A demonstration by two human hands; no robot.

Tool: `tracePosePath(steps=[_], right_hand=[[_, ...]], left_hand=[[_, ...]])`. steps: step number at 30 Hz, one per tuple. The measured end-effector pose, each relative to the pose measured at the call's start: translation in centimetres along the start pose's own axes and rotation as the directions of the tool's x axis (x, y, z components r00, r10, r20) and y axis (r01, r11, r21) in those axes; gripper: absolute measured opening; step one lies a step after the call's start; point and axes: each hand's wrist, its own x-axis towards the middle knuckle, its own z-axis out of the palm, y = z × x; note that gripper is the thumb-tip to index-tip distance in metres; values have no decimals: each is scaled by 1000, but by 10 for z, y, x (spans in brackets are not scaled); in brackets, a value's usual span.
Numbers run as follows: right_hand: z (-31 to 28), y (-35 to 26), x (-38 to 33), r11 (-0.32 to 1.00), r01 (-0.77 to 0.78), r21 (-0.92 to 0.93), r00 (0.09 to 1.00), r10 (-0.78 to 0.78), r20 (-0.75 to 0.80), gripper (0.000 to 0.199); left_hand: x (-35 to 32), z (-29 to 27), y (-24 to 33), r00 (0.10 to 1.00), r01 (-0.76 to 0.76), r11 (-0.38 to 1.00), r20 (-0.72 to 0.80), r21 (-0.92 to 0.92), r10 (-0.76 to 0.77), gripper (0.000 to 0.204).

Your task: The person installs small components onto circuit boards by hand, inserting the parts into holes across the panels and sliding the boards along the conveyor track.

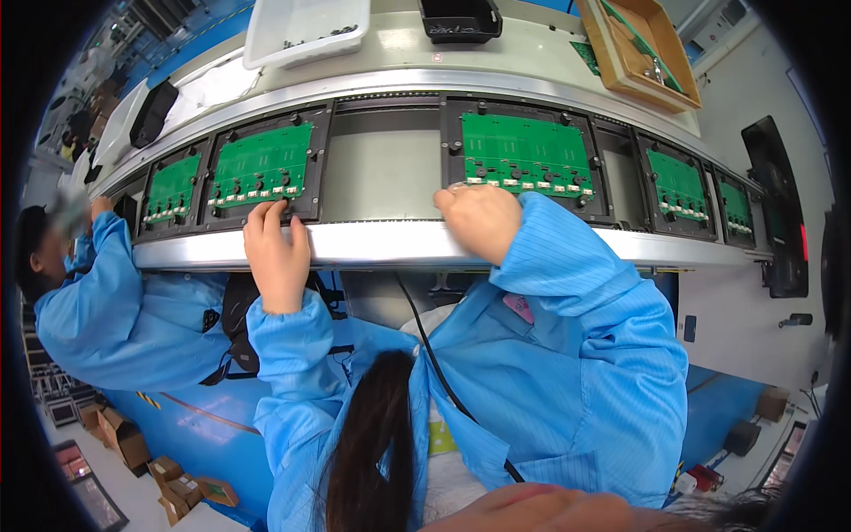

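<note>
My left hand (pixel 277 259) is at the lower right corner of a black fixture frame holding a green circuit board (pixel 264 163). Its fingertips touch the frame's lower edge, with thumb and fingers apart and nothing seen between them. At the lower left corner of another black frame (pixel 452 146) is my right hand (pixel 481 220), fingers curled together; what they hold, if anything, is hidden. The green circuit board (pixel 527 146) in that frame carries a row of white connectors and small dark round parts along its near side. Bare conveyor track (pixel 381 168) separates the two frames.
More framed boards sit along the line, at left (pixel 173 188) and right (pixel 678 182). A metal rail (pixel 372 248) runs along the front. Behind stand a white bin (pixel 306 40), a black tray (pixel 461 22) and a wooden box (pixel 643 53). A co-worker in a blue smock (pixel 124 328) is at left.
</note>
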Motion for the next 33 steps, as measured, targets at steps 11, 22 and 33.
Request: tracePosePath(steps=[11,22,33], right_hand=[[1,53,-52,988,-81,131,987,98,-127,14],[-29,23,73,-286,-333,899,943,-81,323,26],[-19,-10,92,-812,-209,545,857,117,503,37]], left_hand=[[-1,13,19,988,-128,992,83,-8,129,26],[-2,-1,49,943,-266,906,107,-328,316,27],[66,-15,30,914,-238,871,203,-430,351,19]])
